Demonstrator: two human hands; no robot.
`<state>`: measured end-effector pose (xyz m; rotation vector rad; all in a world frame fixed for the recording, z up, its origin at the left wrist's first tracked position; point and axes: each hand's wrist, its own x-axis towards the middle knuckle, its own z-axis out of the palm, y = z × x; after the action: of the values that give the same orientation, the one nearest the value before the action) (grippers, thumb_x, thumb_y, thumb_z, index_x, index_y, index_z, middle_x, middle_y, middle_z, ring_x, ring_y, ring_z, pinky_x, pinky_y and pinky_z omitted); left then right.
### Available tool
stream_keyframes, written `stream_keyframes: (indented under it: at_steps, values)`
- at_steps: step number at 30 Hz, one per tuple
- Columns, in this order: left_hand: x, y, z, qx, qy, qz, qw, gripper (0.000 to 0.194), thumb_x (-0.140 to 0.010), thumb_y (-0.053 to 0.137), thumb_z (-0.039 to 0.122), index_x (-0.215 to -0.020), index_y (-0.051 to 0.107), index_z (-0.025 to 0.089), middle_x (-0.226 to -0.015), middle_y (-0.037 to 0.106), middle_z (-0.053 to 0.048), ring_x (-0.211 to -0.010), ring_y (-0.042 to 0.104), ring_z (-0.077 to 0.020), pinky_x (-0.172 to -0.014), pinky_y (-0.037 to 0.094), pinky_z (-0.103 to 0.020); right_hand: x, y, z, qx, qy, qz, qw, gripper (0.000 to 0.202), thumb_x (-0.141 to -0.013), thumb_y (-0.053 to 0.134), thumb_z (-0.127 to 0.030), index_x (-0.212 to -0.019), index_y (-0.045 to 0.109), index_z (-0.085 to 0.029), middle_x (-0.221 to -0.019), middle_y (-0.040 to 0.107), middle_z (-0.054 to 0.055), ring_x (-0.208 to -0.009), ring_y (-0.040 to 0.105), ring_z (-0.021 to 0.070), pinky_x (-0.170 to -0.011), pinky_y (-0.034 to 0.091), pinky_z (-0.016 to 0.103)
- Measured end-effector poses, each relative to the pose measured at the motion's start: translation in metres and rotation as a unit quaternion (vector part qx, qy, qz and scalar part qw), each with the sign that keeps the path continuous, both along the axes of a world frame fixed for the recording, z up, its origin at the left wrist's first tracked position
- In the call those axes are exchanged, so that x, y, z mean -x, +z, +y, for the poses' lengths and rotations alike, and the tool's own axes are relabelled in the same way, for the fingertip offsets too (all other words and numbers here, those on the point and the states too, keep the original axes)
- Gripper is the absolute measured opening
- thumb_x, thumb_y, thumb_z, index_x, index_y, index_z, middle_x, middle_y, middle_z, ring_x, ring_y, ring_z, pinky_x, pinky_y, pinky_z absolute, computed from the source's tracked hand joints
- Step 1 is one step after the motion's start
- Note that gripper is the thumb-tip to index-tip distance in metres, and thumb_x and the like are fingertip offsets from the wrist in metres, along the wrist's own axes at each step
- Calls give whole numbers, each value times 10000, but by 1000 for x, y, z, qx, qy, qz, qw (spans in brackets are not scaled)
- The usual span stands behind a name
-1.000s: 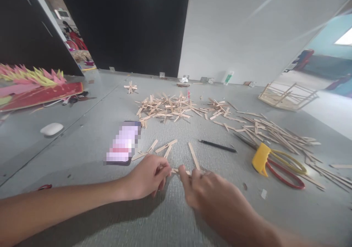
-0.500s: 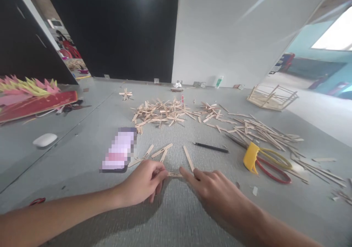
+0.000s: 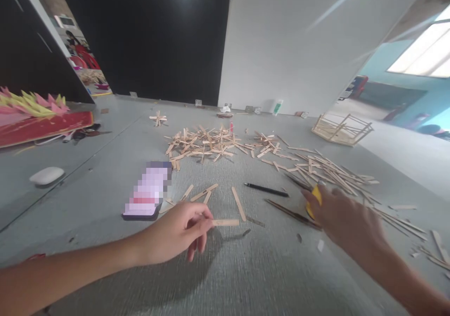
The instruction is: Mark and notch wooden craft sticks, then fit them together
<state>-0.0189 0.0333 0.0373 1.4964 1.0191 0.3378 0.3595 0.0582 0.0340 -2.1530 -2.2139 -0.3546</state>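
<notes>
My left hand [image 3: 193,229] is closed, its thumb and fingers pinching one end of a flat wooden craft stick [image 3: 228,222]. The stick points right, slightly above the table, with a faint mark near the fingers. My right hand [image 3: 339,213] is over the yellow-handled scissors [image 3: 314,202], its fingers curled around the yellow part; the loops are hidden beneath the hand. A dark blade [image 3: 298,181] reaches out to the upper left. Below it runs a long dark strip; whether blade or shadow, I cannot tell. Between my hands lies a loose craft stick [image 3: 238,204].
A black pen [image 3: 266,190] lies past the loose stick. Behind it is a pile of short craft sticks [image 3: 200,143], with longer sticks [image 3: 339,173] to the right. A phone [image 3: 147,191] and a white case [image 3: 47,176] lie left. A wooden frame [image 3: 341,131] stands back right.
My right hand has left the craft stick and moved right onto the scissors. My left hand still pinches the stick, now raised a little off the table.
</notes>
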Motion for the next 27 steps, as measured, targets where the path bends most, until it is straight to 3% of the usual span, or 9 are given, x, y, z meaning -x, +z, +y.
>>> stream_keyframes:
  at_steps: [3, 7, 11, 15, 19, 24, 27]
  values:
    - [0, -4, 1, 18, -13, 9, 1000, 219, -1057, 471, 409, -979, 498, 207, -685, 664, 37, -502, 592, -97, -533, 458, -213, -20, 2, 19, 34, -46, 15, 998, 491, -1018, 392, -502, -933, 705, -134, -598, 623, 140, -446, 623, 333, -408, 374, 369]
    - [-2, -5, 2, 14, -14, 33, 999, 216, -1034, 492, 392, -928, 506, 205, -656, 643, 38, -485, 566, -102, -512, 443, -217, -29, -3, 28, 56, -42, 42, 997, 429, -989, 411, -446, -1139, 682, -149, -586, 628, 105, -465, 614, 309, -450, 380, 367]
    - [-4, -7, 0, -15, -9, 52, 998, 255, -1000, 544, 394, -843, 562, 193, -670, 607, 35, -515, 556, -104, -510, 419, -219, -25, -8, 26, 39, 9, 98, 994, 461, -1042, 306, -422, -1335, 558, -169, -750, 689, 86, -653, 665, 281, -590, 459, 379]
    - [-6, -12, -5, -71, -7, 81, 994, 264, -991, 570, 386, -831, 638, 188, -581, 531, 54, -503, 532, -105, -508, 370, -230, -21, -11, 23, 4, 20, 123, 992, 386, -1023, 386, -443, -1203, 611, -186, -925, 720, 111, -759, 680, 283, -666, 490, 400]
    - [-8, -16, -7, -118, 0, 97, 988, 253, -998, 582, 354, -827, 684, 198, -618, 578, 41, -542, 528, -108, -539, 372, -242, -14, -10, 13, 0, 42, 123, 991, 406, -1049, 307, -405, -1167, 645, -213, -1102, 720, 119, -865, 702, 284, -705, 502, 406]
    - [-11, -25, -8, -280, -25, 96, 955, 202, -1029, 576, 272, -924, 733, 202, -915, 651, -18, -677, 584, -122, -637, 443, -269, -6, -19, 18, 26, 78, 120, 989, 459, -1018, 424, -472, -1345, 588, -195, -1206, 703, 140, -986, 696, 311, -776, 514, 409]
    - [-12, -28, -9, -401, -50, 89, 910, 186, -1064, 529, 242, -1072, 702, 173, -1063, 644, -74, -851, 633, -178, -775, 512, -327, -5, -20, 28, 33, 83, 121, 989, 476, -1005, 409, -360, -1414, 530, -149, -1104, 720, 154, -920, 696, 299, -757, 508, 393]
